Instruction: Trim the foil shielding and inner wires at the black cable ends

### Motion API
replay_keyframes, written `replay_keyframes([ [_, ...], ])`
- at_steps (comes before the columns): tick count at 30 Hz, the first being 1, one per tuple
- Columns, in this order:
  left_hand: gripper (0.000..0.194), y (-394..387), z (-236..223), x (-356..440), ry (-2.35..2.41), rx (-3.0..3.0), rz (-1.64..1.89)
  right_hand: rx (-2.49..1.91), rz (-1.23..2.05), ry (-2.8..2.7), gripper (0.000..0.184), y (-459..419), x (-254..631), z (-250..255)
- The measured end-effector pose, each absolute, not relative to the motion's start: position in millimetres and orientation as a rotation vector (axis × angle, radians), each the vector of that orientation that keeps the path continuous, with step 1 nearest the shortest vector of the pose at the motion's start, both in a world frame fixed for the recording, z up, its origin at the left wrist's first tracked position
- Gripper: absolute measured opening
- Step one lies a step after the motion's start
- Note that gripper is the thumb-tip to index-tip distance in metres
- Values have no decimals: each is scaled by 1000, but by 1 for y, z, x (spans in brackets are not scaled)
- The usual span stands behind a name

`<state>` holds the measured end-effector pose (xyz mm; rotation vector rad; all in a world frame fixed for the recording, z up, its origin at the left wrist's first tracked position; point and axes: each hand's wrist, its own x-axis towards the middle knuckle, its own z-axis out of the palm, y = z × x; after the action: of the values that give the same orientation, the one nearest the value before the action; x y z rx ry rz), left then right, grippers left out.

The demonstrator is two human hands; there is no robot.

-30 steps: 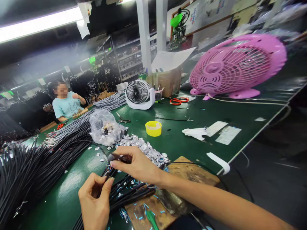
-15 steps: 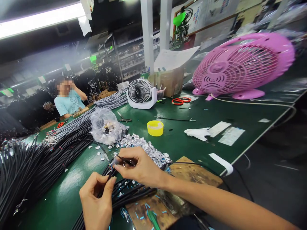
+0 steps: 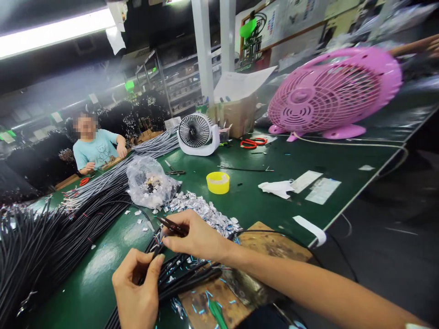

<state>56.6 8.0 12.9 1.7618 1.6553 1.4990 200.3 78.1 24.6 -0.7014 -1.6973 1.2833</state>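
Note:
My left hand pinches a black cable between thumb and forefinger, close to its stripped end. Thin coloured wires stick out there, and the fingertips of my right hand touch them. Dark pointed tweezers lie in my right hand, tips pointing left past the wires. Below both hands runs a bundle of black cables. Just beyond them is a heap of silvery foil scraps.
Long black cables cover the left side. A plastic bag, yellow tape roll, white fan, red-handled scissors and pink fan stand farther back. A wooden board lies at front. A co-worker sits across.
The view has shifted slightly to the right. The tweezers' tips are raised a little and show more plainly. The co-worker's raised hand has come down, and another person's arm appears behind the pink fan.

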Motion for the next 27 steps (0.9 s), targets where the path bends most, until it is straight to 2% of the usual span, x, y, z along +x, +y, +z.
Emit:
replay_keyframes([
  [4, 28, 8, 13, 57, 1700, 1793, 1521, -654, 845, -1802, 18, 73, 200, 23],
  [12, 27, 6, 14, 60, 1758, 1864, 1537, -618, 608, -1813, 16, 74, 198, 18],
  [22, 28, 7, 13, 60, 1807, 1960, 1528, -604, 492, -1840, 13, 73, 199, 17],
  [27, 26, 7, 12, 59, 1788, 2014, 1504, -609, 606, -1804, 18, 73, 199, 19],
])
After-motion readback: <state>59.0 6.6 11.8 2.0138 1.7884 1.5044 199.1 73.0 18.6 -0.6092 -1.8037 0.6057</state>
